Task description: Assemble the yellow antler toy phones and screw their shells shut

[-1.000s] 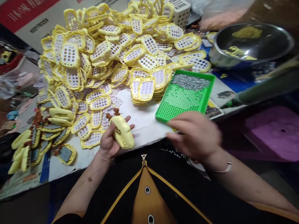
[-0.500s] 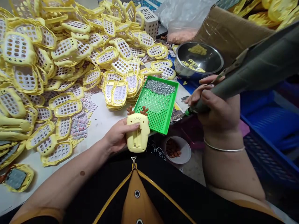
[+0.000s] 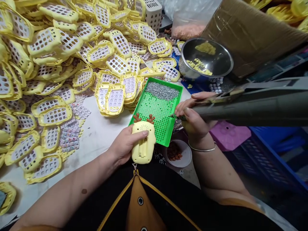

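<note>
My left hand is closed round a pale yellow toy phone with brown antlers, its thumb pressed on the back. The back faces up and shows an uncovered battery slot and screw holes. In my right hand is a dark electric screwdriver, lying nearly level with its tip pointing left. That tip is over the right rim of a green perforated tray. Small silver screws are heaped at the tray's far end.
Yellow toy shells with white grids are piled over the table's left and back. A steel bowl holds small yellow pieces, beside a cardboard box. Below the tray is a white tub of brown parts; blue crates stand right.
My right hand has moved left with the screwdriver, whose tip has come over the tray and which now lies flatter. The toy phone stays in my left hand; the view has shifted slightly.
</note>
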Available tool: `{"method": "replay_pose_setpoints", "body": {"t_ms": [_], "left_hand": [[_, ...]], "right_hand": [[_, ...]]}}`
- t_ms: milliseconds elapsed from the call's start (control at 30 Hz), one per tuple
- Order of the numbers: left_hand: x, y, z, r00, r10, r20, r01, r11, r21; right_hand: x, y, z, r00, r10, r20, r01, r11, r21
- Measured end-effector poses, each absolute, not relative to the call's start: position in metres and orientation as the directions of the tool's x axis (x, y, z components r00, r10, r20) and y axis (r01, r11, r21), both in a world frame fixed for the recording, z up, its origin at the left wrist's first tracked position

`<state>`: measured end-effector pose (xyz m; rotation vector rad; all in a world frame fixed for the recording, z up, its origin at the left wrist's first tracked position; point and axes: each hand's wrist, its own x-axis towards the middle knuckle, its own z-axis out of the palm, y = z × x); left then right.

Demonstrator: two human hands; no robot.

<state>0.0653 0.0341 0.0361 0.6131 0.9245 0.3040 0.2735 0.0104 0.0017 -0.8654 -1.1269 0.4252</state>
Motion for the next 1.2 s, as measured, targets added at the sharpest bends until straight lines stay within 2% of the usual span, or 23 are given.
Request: {"method": "replay_pose_setpoints", "body": {"t_ms": [133,300,533,633,733,1033,1200], "left_hand": [[0.066,0.035,0.035,0.573,0.490,-0.656,0.009,0.797,0.604],[0.065,0.036,0.035,0.571,0.485,-0.662,-0.001,0.807,0.591],[0.065,0.037,0.037,0.578,0.450,-0.681,0.045,0.816,0.577],[0.067,0.036,0.039,0.558,0.462,-0.690,0.050,0.811,0.583],[0.069,0.035,0.041,0.550,0.476,-0.686,0.048,0.802,0.595],[0.068,0.034,0.039,0.579,0.505,-0.640,0.012,0.780,0.626],[0.068,0.034,0.038,0.584,0.501,-0.638,0.001,0.786,0.618]], "right_hand": [[0.275,0.013,-0.002,0.382,0.730,0.567,0.169,0.548,-0.819],[0.277,0.014,-0.005,0.362,0.728,0.582,0.212,0.544,-0.812],[0.259,0.002,0.037,0.428,0.662,0.615,0.057,0.659,-0.750],[0.246,-0.007,0.063,0.427,0.684,0.591,0.038,0.640,-0.768],[0.236,-0.012,0.077,0.356,0.729,0.584,-0.027,0.633,-0.774],[0.222,-0.013,0.082,0.317,0.741,0.591,-0.092,0.645,-0.759],[0.218,-0.012,0.081,0.337,0.765,0.548,-0.082,0.604,-0.793]]}}
